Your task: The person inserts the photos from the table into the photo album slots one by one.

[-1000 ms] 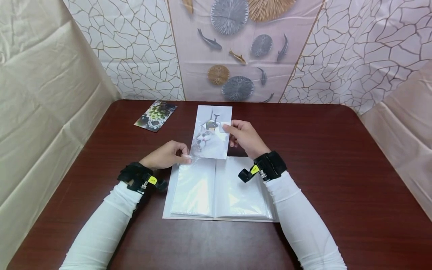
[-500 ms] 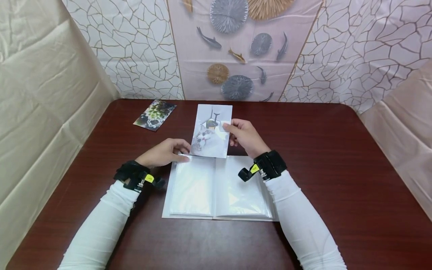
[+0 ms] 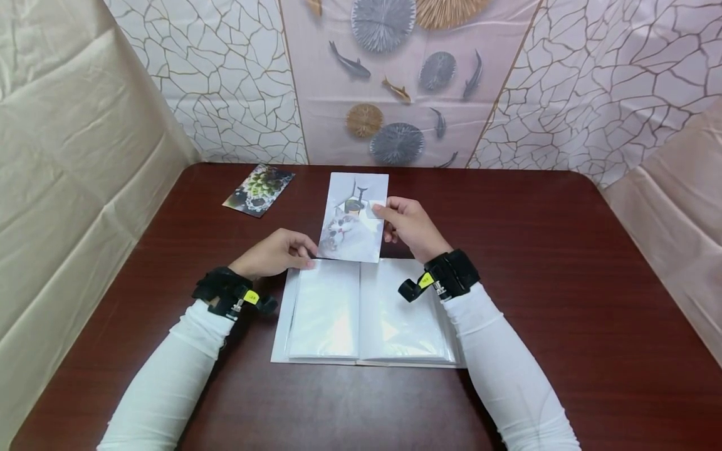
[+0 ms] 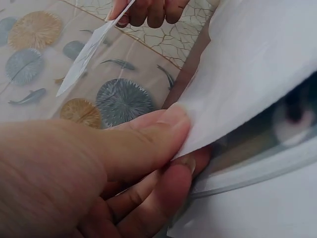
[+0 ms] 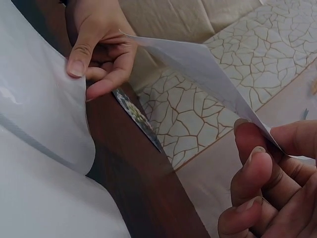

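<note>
An open photo album [image 3: 324, 313] with clear-pocketed white pages lies on the table. My left hand [image 3: 277, 254] pinches the upper outer corner of its left page [image 4: 247, 69] between thumb and fingers. In the left wrist view that page is lifted a little, and part of a dark picture [image 4: 292, 116] shows beneath it. My right hand [image 3: 414, 227] holds a pale photo [image 3: 352, 219] with a kitten on it by its right edge. The photo is above the album's top edge, its underside white in the right wrist view. The right hand's other fingers [image 5: 250, 173] are curled loosely below.
A second photo [image 3: 259, 190] of a green plant lies at the table's back left. The dark red wooden table [image 3: 564, 282] ends at a patterned cloth backdrop [image 3: 395, 113]. Cream cloth [image 3: 84, 156] hangs at the left side.
The left hand has shifted its grip at the page corner, where the clear film stood raised a second ago. The right hand and photo have stayed nearly still.
</note>
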A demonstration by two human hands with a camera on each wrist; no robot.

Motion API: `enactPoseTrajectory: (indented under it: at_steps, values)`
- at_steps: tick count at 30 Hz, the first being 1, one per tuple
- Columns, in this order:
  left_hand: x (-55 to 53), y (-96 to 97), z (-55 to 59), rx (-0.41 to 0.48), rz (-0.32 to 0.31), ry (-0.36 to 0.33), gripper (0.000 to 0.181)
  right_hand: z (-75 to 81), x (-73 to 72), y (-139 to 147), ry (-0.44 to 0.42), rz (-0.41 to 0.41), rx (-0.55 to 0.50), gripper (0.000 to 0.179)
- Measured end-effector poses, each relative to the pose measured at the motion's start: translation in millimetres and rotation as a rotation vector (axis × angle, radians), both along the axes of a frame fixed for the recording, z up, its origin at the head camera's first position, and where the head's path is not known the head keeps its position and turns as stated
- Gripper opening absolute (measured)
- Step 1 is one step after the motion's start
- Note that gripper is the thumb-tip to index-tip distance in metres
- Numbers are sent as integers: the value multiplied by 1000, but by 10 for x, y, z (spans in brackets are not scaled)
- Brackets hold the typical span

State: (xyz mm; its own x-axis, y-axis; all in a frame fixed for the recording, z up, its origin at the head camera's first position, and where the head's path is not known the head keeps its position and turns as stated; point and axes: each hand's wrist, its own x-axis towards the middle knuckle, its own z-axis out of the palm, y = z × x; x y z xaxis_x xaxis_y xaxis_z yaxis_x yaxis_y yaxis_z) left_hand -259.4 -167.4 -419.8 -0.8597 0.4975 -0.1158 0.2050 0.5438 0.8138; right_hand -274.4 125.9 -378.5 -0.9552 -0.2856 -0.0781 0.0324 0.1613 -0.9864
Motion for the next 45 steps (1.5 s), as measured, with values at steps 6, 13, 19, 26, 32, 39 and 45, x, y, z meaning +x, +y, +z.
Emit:
enactPoseTrajectory:
  at_steps: [6, 13, 19, 26, 32, 39, 45]
  values:
    - [-4, 6, -18, 36, 0, 8, 14, 5, -11, -10, 9, 1, -1, 20]
    - [-15, -5, -14, 43, -14, 13, 15, 17, -11, -18, 9, 0, 0, 19]
    - [-17, -4, 14, 15, -29, 8, 15, 16, -9, -21, 10, 5, -7, 19]
    - [-5, -22, 27, -6, -62, 8, 10, -7, -17, -39, 1, 7, -4, 19]
    - [-5, -77, 52, -54, -86, 8, 6, -18, -19, -53, 4, 6, -5, 20]
    - [-12, -105, 53, -96, -69, -63, 11, -13, -2, -40, 37, -11, 51, 23]
    - [-4, -62, 50, -102, -83, -70, 10, -57, -49, -34, 18, -32, 94, 23]
